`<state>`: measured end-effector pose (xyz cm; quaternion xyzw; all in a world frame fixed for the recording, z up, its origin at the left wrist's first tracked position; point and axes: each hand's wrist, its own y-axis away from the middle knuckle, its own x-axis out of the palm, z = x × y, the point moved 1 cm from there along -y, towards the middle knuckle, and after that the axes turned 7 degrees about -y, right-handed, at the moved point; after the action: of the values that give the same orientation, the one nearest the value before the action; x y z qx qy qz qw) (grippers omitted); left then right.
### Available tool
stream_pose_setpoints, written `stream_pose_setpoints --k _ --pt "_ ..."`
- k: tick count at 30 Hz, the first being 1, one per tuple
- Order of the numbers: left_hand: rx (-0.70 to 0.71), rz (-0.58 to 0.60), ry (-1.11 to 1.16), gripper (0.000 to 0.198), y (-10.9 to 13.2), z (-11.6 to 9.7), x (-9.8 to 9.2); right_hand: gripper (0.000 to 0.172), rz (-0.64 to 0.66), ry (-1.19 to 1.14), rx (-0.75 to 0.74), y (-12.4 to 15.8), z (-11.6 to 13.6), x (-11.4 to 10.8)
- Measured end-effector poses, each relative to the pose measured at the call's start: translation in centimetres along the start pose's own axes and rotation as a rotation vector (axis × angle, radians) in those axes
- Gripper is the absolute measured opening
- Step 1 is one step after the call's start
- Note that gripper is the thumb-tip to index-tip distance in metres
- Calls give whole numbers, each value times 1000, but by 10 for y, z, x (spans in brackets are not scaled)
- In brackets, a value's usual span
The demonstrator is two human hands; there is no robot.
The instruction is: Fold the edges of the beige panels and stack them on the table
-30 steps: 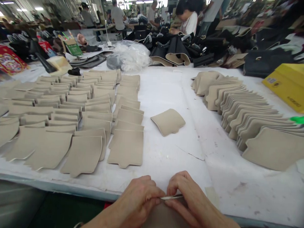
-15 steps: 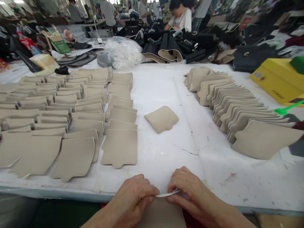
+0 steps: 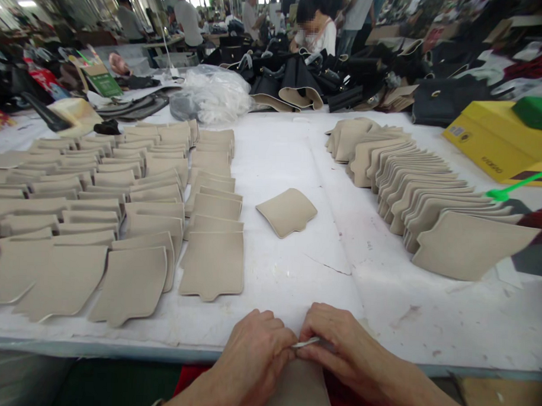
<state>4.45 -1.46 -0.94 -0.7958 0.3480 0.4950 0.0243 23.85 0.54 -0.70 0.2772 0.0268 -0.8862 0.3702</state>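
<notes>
At the table's near edge, a beige leather-like panel (image 3: pixel 301 384) hangs down, its pale upper edge pinched between my two hands. My left hand (image 3: pixel 259 359) is closed on the left part of that edge. Close beside it, my right hand (image 3: pixel 341 341) grips the right part, thumb underneath and fingers over the top. Part of the panel is hidden behind my hands and below the frame. A single beige panel (image 3: pixel 287 212) with a small tab lies alone mid-table. On the left, rows of similar panels (image 3: pixel 213 263) overlap; on the right, more panels (image 3: pixel 471 245) stand in a leaning row.
A yellow box (image 3: pixel 491 139) stands at the right, near a bright green plastic piece (image 3: pixel 502 193). Clear plastic wrap (image 3: pixel 215 91) and a heap of black bags (image 3: pixel 297 85) lie at the back. Several people are beyond the table, one behind the heap (image 3: pixel 319 33).
My left hand has slid right along the panel's edge, closer to my right hand, so less of the pale edge shows between them. The camera view has shifted slightly.
</notes>
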Motion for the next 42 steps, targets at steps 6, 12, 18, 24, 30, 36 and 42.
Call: stream_pose_setpoints --k 6,12,18,24,30,36,42 --pt "-22 -49 101 15 2 0 0 10 2 -93 40 11 -3 -8" --pt "-69 -45 126 19 0 0 0 28 -46 -71 13 8 -9 -3" --pt "-68 -14 160 20 3 9 -9 32 -42 -88 32 7 -9 -4" --pt "-135 -16 396 15 24 29 -22 24 1 -61 61 9 -13 -7" --pt "-179 -31 388 15 24 31 -18 26 72 118 -21 -9 10 8" --pt "-184 -49 448 18 32 33 -19 11 146 350 -60 -31 19 28" --pt "-147 -48 195 27 33 29 -18 12 209 427 -87 -44 23 36"
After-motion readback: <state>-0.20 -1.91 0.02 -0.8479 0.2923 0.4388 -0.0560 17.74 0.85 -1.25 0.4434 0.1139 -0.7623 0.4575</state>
